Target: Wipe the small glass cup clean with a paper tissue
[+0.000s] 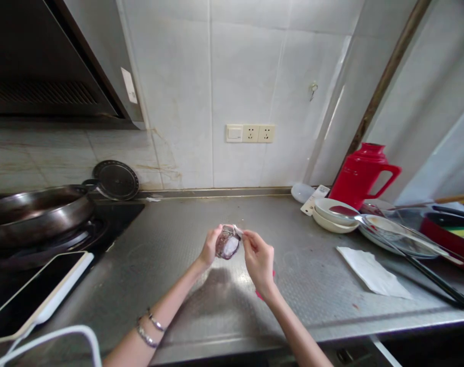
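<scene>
Holding a small clear jar (227,244) above the steel counter (170,239), both hands sit close together mid-frame. Left hand (210,247) grips the jar's side; right hand (258,257) pinches a whitish bit at the jar's top edge, can't tell what it is. Wok (33,214) on the stove at far left, tablet (33,290) in front of it. Red thermos (359,173), 2 stacked bowls (333,214) and a paper napkin (371,270) on the right.
</scene>
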Tool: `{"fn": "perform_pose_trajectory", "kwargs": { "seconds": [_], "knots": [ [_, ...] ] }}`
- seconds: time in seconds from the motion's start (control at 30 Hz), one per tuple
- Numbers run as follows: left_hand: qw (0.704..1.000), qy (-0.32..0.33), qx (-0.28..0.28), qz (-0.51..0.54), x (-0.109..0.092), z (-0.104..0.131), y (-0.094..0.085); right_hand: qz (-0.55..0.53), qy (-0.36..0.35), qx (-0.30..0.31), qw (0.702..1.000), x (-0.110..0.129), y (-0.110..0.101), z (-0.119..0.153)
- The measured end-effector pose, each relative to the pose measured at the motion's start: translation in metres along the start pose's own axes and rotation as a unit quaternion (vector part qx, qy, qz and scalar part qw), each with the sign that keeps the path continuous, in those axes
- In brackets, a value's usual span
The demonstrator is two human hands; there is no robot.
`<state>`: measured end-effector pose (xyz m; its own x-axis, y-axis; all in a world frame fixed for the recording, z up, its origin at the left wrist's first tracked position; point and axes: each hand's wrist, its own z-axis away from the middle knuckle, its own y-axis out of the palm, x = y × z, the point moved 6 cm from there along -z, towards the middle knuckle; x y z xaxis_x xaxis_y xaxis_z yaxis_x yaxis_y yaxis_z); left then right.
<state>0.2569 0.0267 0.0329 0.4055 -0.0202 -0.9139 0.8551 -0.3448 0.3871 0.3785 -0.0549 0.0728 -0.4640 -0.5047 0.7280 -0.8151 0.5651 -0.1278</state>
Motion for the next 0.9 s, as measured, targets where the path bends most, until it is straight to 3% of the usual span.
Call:
{"fn": "perform_pose_trajectory", "kwargs": {
  "seconds": [0.2, 0.37, 0.5, 0.73, 0.9],
  "knots": [
    [0.987, 0.082, 0.028, -0.132, -0.009, -0.002, -0.003, -0.002, -0.039, 0.022, 0.999, -0.003, 0.009, 0.001],
    [0.986, 0.092, 0.0, -0.14, 0.001, -0.005, -0.008, 0.004, -0.125, 0.042, 0.991, -0.003, 0.015, -0.001],
    [0.997, 0.023, -0.037, -0.06, 0.014, -0.008, -0.01, 0.015, -0.202, 0.066, 0.977, -0.002, 0.018, -0.005],
    [0.992, -0.125, 0.0, 0.018, 0.025, 0.001, -0.003, 0.034, -0.357, 0.143, 0.922, 0.008, 0.027, 0.001],
    [0.978, -0.197, -0.018, 0.068, 0.035, 0.003, -0.005, 0.044, -0.427, 0.181, 0.885, 0.016, 0.03, 0.007]
  ]
}}
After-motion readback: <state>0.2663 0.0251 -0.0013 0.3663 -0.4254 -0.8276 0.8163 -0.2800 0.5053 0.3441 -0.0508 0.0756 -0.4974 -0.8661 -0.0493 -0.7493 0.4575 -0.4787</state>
